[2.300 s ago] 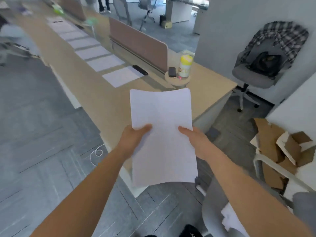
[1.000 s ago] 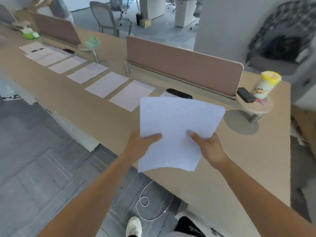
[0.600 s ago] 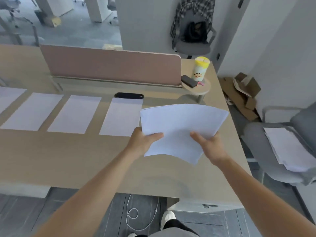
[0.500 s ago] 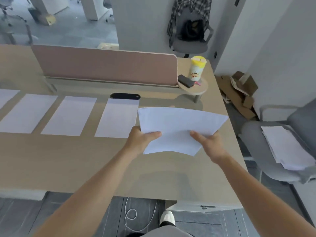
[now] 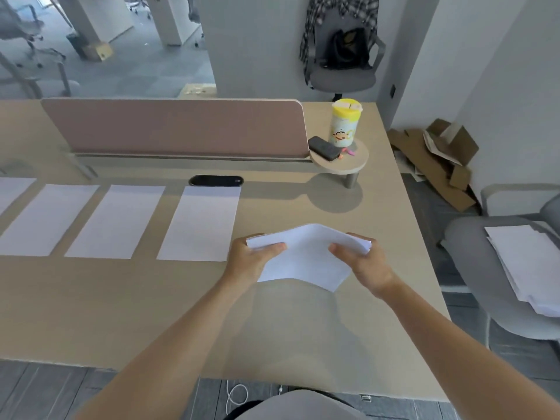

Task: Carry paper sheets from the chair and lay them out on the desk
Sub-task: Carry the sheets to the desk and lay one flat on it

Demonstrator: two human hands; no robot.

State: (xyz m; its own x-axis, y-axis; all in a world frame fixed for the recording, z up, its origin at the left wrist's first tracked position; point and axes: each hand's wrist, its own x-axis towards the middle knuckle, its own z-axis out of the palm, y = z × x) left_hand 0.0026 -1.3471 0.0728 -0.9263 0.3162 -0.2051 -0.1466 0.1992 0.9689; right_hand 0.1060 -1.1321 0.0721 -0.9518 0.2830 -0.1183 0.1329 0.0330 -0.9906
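Held sheets (image 5: 303, 259): thin bundle, bowed upward in the middle, over the counter (image 5: 121, 304) just right of the nearest laid sheet (image 5: 201, 222); touching the surface or not, cannot tell.
Left hand (image 5: 251, 260): curled round the bundle's left edge, thumb on top, fingers beneath.
Right hand (image 5: 365, 265): clamped on the right edge the same way, thumb on top.
Done so far: three full sheets flat in a row, namely the nearest laid sheet, the middle laid sheet (image 5: 116, 221) and the far laid sheet (image 5: 45, 219), plus a sliver of a fourth (image 5: 12, 190) at the left border; all apart from one another, short ends toward the divider panel (image 5: 175, 127).
Step in hand: probably lowering the bundle to peel off the next sheet for the bare spot right of the row.
Left to do: likely a good deal; a thick stack (image 5: 524, 262) waiting on the grey chair (image 5: 466, 268) to the right, besides the bundle in hand.
Room remaining: limited bare counter between the row's end and the right edge, with the round shelf (image 5: 342, 162) and its yellow-lidded tub (image 5: 344, 122) behind; perhaps space for one or two more sheets before a second row.
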